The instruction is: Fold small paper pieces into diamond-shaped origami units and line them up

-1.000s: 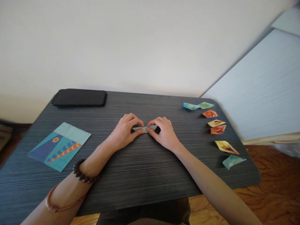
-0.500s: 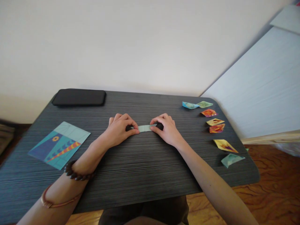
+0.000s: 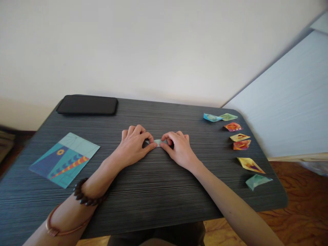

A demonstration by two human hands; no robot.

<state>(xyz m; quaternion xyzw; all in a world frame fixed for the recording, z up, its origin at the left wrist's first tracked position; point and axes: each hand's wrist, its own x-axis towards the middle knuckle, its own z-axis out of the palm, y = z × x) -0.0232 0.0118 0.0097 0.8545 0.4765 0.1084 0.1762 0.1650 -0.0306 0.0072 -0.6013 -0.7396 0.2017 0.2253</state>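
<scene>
A narrow folded strip of pale green paper (image 3: 158, 142) lies at the middle of the dark striped table (image 3: 153, 194). My left hand (image 3: 134, 145) pinches its left end between thumb and fingers. My right hand (image 3: 179, 148) pinches its right end. The two hands almost touch, and only a short piece of the strip shows between them. The left wrist carries a dark bead bracelet and a thin copper-coloured one.
A black phone (image 3: 87, 105) lies at the back left. A patterned teal paper sheet (image 3: 64, 159) sits at the left. Several small folded paper pieces (image 3: 241, 137) line the table's right edge. A white board (image 3: 287, 102) leans at the right.
Half a second ago the hands were spread apart along the strip. They have now come back together at its middle, covering most of it.
</scene>
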